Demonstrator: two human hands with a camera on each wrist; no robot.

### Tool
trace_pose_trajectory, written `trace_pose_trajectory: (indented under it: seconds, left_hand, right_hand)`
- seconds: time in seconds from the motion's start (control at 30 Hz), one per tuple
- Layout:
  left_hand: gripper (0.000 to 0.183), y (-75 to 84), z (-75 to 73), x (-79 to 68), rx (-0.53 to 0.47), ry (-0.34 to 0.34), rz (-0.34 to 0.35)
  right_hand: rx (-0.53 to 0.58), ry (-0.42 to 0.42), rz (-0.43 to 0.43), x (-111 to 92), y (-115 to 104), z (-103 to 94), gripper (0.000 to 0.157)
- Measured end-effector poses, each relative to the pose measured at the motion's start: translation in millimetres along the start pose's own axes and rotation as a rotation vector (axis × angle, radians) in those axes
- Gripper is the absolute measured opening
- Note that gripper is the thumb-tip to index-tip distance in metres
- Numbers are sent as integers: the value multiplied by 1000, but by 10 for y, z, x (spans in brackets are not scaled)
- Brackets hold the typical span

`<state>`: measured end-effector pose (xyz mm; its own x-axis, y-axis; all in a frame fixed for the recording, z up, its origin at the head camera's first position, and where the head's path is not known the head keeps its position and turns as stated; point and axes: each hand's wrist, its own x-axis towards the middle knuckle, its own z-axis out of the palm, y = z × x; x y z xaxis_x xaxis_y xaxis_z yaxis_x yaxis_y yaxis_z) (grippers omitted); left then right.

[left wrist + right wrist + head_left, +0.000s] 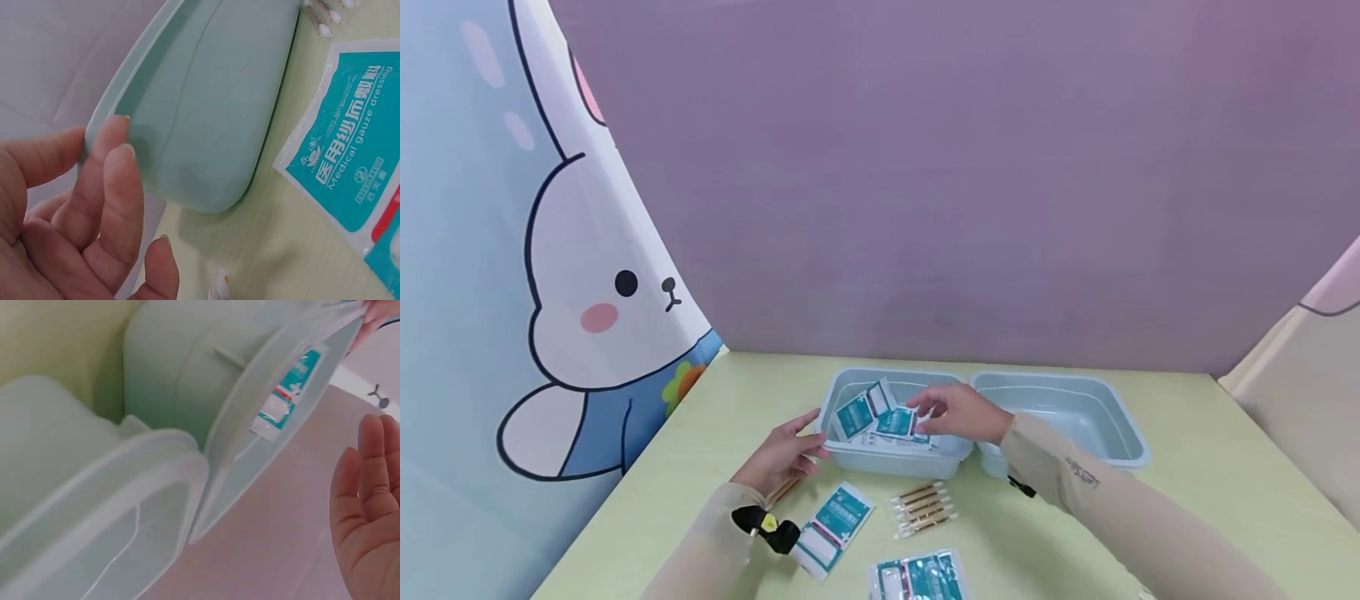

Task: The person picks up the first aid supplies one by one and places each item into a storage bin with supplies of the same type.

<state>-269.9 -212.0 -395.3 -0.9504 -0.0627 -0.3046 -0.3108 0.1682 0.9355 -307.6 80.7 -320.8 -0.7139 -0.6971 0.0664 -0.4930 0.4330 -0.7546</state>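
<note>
My left hand (782, 454) is at the left end of a pale blue-green basin (880, 458), touching its rim with fairly straight fingers. The left wrist view shows the fingertips against the rim and outer wall (212, 112). Several teal-and-white gauze dressing packets (855, 415) lie inside this basin. Over its right part hovers my right hand (962, 410), fingers loosely bent close to a packet (895, 421). In the right wrist view that hand (375, 506) looks empty, its palm visible above the basin rims.
A second similar basin (1131, 429) stands directly to the right. In front lie a gauze dressing packet (842, 512), a clear pack of cotton swabs (922, 507) and another teal packet (936, 577) at the near edge. Brown sticks (784, 492) lie partly under the left hand. A purple wall (925, 183) rises behind.
</note>
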Motion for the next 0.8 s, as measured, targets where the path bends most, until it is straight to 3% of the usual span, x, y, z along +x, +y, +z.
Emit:
trace_pose_trajectory:
  seconds: [0.27,0.5,0.8]
  left_hand:
    - [55,9,-55,49,-1,9,-10]
    - [54,11,-155,-1,6,2,-23]
    - [56,-11,-197,-9,-26,-39,0]
  right_hand:
    - [-40,-29,-47,-251,2,11,38]
    - [5,-95,-92,-474,-82,288,48]
    - [-79,-64,-222,-672,-87,533,55]
